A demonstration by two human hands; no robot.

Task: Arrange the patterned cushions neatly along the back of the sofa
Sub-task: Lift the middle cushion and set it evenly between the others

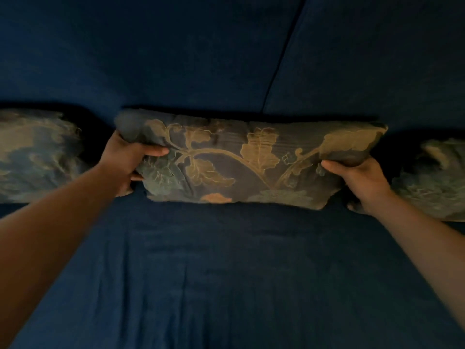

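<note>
From the left, a blurred floral cushion (35, 154) leans on the dark blue fabric sofa (226, 273). My left hand (125, 162) and right hand (362, 182) clamp the ends of the middle leaf-patterned cushion (246, 159) at the backrest, another patterned cushion (432, 177) just beside. I judge I am seating it; next I must push it back evenly and release.

A dark vertical seam (281, 56) divides two plain blue upholstered panels.
</note>
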